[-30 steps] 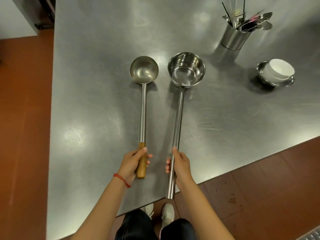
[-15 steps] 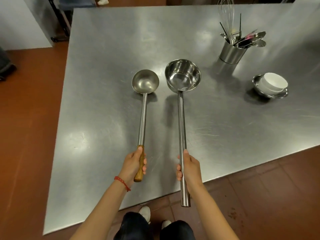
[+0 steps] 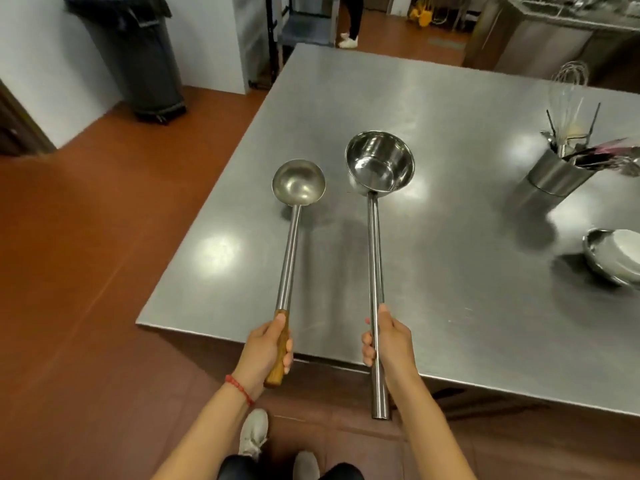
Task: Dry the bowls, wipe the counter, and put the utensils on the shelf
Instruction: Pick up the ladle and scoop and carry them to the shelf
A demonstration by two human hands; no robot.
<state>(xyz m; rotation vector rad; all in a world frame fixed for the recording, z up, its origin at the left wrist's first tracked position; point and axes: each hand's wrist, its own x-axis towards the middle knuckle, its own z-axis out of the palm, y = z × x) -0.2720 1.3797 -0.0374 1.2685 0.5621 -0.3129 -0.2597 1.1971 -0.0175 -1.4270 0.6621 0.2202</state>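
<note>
Steel bench (image 3: 467, 265) fills the centre and right of the frame, its near corner pointing toward the lower left, with red-brown floor (image 3: 86, 271) around it. The left hand (image 3: 265, 351), with a red string bracelet (image 3: 239, 388) at the wrist, holds a round-bowled ladle (image 3: 298, 180) by its wooden grip; its fingers (image 3: 286, 355) are curled round the wood and the thumb lies along the top. The right hand (image 3: 389, 339) holds a long-handled steel dipper (image 3: 380, 166) with a deep, pot-shaped bowl; its fingers (image 3: 367, 344) wrap the steel tube partway up, and the tube's end sticks out below the hand, past the bench edge. Both bowls sit side by side in the middle of the frame over the bench top, the ladle left of the dipper; whether they touch the surface cannot be told, though dark shadows lie beneath them.

At the right edge a steel utensil holder (image 3: 550, 180) stands on the bench with a whisk (image 3: 569, 98) and other blurred utensils in it. Below it, cut off by the frame edge, is a white bowl (image 3: 627, 249) nested in a steel bowl (image 3: 602, 268). In the upper left a dark grey wheeled bin (image 3: 138, 60) stands against a pale wall. At top centre another person's leg and white shoe (image 3: 348, 41) show beside a metal cart. The wearer's own shoes appear at the bottom.
</note>
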